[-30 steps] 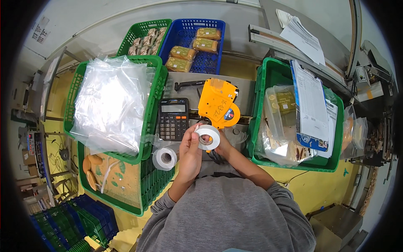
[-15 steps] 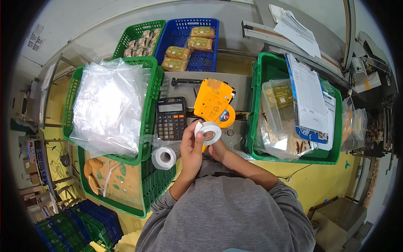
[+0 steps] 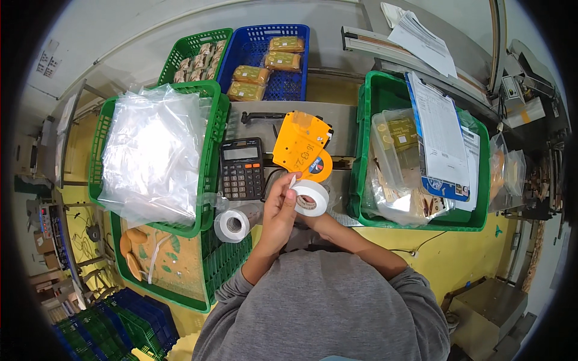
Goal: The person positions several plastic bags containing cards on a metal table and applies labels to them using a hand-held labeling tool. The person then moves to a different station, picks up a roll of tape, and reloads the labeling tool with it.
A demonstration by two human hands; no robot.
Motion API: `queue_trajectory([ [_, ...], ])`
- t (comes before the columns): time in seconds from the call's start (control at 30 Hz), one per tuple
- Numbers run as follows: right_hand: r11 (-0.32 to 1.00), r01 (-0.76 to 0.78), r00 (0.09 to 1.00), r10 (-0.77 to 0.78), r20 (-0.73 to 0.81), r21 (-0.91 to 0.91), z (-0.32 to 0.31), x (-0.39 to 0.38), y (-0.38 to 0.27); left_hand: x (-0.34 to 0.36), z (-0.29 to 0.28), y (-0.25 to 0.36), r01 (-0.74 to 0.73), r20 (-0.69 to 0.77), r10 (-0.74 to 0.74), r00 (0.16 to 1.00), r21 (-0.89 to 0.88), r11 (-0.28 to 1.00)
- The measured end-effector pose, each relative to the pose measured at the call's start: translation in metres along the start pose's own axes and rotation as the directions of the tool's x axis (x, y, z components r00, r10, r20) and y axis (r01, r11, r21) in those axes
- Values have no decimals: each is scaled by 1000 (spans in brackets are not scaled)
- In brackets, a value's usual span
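Observation:
A white roll of labels (image 3: 320, 191) is in front of me, below a yellow handheld price labeler (image 3: 301, 141). My left hand (image 3: 282, 207) is closed on the roll's left side, its thumb and fingers pinching the loose strip end. Behind the roll sits my right hand (image 3: 310, 221), its fingers hidden. The labeler lies on the grey table (image 3: 346, 126) just beyond my hands. A second white roll (image 3: 232, 226) rests at the left, nearer to me than a black calculator (image 3: 241, 169).
Clear plastic bags (image 3: 153, 150) fill a green crate (image 3: 215, 138) on the left. A blue crate (image 3: 288, 31) at the back holds wrapped yellow packs (image 3: 283, 61). On the right, another green crate (image 3: 361, 180) carries a clear container and a clipboard (image 3: 442, 141).
The roll has shifted slightly right and down, tilting so more of its outer side shows. The left fingers now pinch the strip higher up. The view has moved a little.

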State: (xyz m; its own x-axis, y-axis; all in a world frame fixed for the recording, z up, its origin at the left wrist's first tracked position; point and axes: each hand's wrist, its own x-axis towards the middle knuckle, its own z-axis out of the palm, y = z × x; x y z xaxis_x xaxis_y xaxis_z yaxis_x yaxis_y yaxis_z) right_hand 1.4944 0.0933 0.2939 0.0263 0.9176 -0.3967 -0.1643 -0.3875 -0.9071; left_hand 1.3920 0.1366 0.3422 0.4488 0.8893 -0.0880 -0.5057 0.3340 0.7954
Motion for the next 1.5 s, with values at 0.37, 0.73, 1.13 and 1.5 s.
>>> queue_trajectory([
  [0.37,953,288,956,-281,-84,93,-28,-54,-66,0,3,17,204,237,-104,966,-445,872],
  [0.73,854,430,869,-480,-125,-292,-22,-55,-83,-7,17,33,-119,135,84,987,280,952],
  [1.13,850,55,959,-192,-210,-524,-86,-11,-48,48,-10,-53,23,99,-103,990,604,797],
  [1.5,358,-166,951,-187,-245,-919,-77,12,-13,48,-24,-92,-247,209,135,968,881,404],
])
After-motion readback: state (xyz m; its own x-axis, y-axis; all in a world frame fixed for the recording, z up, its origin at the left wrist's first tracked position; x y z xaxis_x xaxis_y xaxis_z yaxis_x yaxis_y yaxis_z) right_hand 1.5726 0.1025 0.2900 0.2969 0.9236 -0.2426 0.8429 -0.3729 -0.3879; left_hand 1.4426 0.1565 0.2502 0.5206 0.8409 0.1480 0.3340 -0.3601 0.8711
